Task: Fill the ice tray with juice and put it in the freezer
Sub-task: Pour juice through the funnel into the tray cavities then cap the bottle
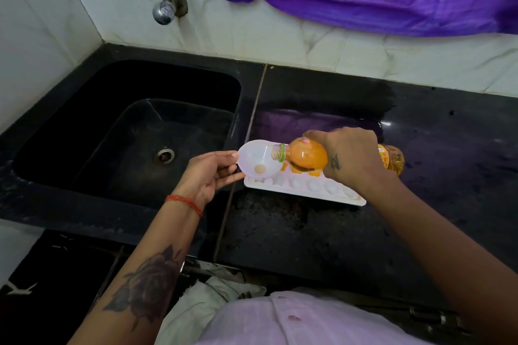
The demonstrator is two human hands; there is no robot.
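Right hand [350, 157] wraps the tipped juice bottle [308, 158], left hand [213, 173] pinches the white funnel [259, 158] over the ice tray [308, 190] lying on the table [280, 232] just beside the sink [126, 126], and a fast pour could flood the funnel and spill past the tray's end cell.

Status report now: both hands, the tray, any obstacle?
Left hand holds funnel. Right hand tilts juice bottle into it. Ice tray partly filled. No obstacle.

left hand [208, 173] pinching, right hand [350, 157] gripping
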